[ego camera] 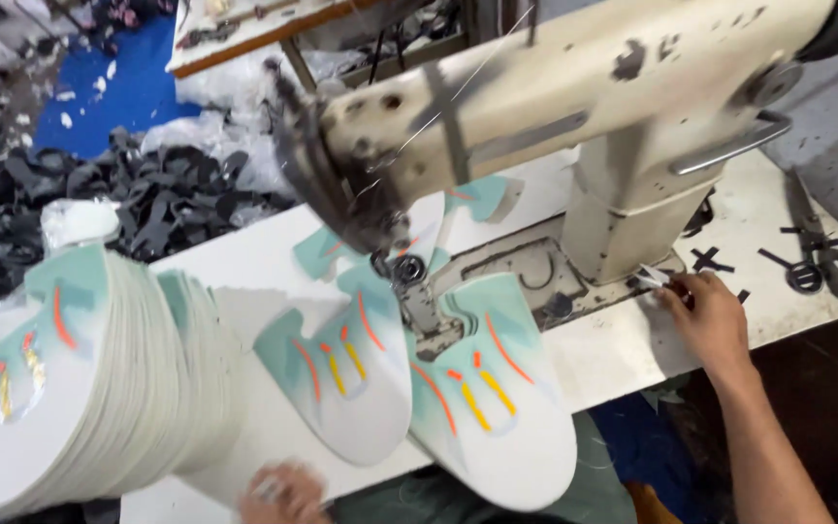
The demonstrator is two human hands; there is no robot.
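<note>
Right hand (705, 315) at the right of the frame pinches small white snips (654, 278) beside the sewing machine (574, 107). Left hand (283, 493) at the bottom edge is blurry, can't tell its grip, just below 2 mint shoe pieces (341, 388) on the worktop (244, 262).

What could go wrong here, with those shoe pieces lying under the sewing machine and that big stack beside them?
The two shoe pieces overhang the table's front edge, so a nudge might send them to the floor. The tall stack of pieces leans and could slide over. The right hand holds a small tool close to the sewing machine; the left hand is at the table's edge, so neither steadies the pieces.
</note>
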